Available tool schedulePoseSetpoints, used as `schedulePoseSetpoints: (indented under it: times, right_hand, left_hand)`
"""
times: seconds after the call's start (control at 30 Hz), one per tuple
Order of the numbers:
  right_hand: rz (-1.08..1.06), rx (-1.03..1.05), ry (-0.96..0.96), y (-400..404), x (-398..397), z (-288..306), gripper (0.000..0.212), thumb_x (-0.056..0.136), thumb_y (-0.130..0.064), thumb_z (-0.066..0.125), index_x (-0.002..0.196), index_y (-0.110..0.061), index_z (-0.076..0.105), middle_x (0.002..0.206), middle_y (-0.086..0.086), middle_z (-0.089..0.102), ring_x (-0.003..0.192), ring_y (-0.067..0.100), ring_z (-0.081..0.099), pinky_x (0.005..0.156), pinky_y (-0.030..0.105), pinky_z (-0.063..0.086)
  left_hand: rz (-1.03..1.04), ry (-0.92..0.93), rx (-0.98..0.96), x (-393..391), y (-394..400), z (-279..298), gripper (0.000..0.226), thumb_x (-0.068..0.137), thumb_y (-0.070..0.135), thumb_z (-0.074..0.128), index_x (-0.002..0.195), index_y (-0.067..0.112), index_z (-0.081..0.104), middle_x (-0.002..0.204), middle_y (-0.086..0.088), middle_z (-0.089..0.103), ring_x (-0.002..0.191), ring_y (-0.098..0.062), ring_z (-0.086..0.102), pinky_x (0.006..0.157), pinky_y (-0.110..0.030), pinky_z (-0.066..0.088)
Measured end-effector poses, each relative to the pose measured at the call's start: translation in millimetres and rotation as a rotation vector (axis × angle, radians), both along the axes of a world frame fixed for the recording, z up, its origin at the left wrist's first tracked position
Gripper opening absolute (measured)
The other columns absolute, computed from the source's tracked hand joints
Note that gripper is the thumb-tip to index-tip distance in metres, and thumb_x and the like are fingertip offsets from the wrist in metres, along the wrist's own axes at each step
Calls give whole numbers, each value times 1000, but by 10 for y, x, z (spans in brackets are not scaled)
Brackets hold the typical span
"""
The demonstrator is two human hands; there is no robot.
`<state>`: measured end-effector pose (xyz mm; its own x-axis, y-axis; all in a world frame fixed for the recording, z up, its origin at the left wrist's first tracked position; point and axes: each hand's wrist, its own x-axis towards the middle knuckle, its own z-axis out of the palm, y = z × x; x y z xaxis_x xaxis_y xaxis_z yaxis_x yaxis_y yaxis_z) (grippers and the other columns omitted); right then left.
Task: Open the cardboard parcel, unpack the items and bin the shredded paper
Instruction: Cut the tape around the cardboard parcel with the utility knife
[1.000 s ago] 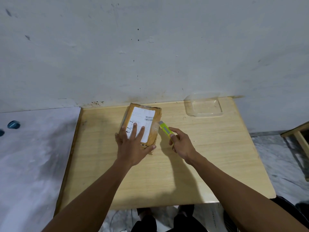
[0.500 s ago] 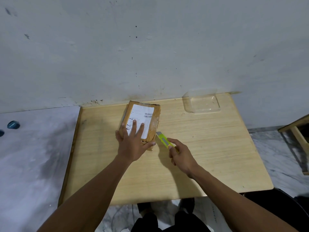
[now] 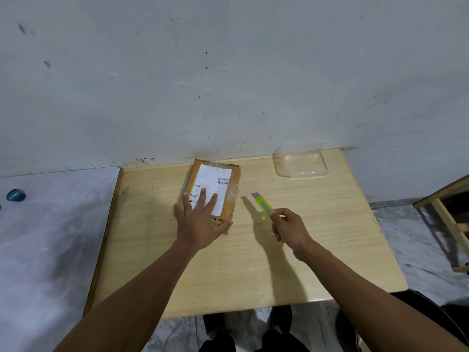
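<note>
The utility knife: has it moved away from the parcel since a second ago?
Yes. The utility knife, gripped by the right hand, was against the parcel's right edge; it now sits apart, further right over the table.

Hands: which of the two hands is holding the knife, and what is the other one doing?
The right hand grips the yellow-green utility knife, blade out, clear of the parcel. The left hand lies flat with spread fingers on the cardboard parcel, steadying it.

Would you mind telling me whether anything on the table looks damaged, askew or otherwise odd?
The parcel lies slightly askew to the table edge, and its tape looks wrinkled and scuffed, but it is still sealed. The knife in the right hand has its blade out, apart from the parcel. Nothing is spilled.
</note>
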<state>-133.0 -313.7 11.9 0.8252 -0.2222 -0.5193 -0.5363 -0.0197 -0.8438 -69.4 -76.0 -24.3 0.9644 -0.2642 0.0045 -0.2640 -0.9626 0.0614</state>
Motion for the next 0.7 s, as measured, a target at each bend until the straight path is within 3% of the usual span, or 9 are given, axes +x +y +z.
schedulePoseSetpoints:
  times: [0.13, 0.33, 0.43, 0.57, 0.7]
  right_hand:
    - [-108, 15, 2, -5, 48, -18, 20, 93, -26, 62, 79, -13, 57, 54, 4, 44, 44, 15, 32, 42, 21, 28]
    - [-84, -15, -43, -50, 60, -40, 15, 97, -15, 49, 92, -10, 62, 59, 4, 46, 49, 15, 36, 47, 25, 33]
    - [-47, -18, -75, -98, 23, -28, 19, 100, -12, 44, 102, -8, 62, 61, 3, 47, 51, 14, 37, 46, 20, 34]
    - [9, -56, -103, -194, -36, -49, 23, 100, -7, 39, 109, -12, 60, 66, 3, 47, 53, 12, 39, 44, 13, 34]
    - [45, -73, -105, -263, -60, -133, 25, 101, -8, 38, 114, -15, 58, 70, 2, 50, 58, 12, 43, 52, 17, 38]
  left_hand:
    - [18, 21, 22, 9, -7, -6, 89, 68, 86, 33, 139, 35, 48, 150, 1, 44, 137, -48, 33, 100, -64, 31]
    - [-125, 174, 38, 168, -34, 45, 96, 60, 92, 25, 147, 49, 22, 161, 14, 13, 148, -39, -1, 113, -61, 11]
    - [-219, 279, 45, 295, -69, 89, 99, 58, 92, 26, 147, 51, 13, 162, 18, -1, 148, -34, -16, 116, -61, -2]
    - [-339, 325, 41, 452, -16, 96, 96, 62, 87, 30, 149, 48, 13, 162, 16, -2, 148, -31, -17, 116, -61, -5]
    - [-370, 337, 76, 544, 127, 101, 89, 66, 78, 29, 149, 49, 12, 162, 14, -1, 149, -32, -12, 117, -59, -4]
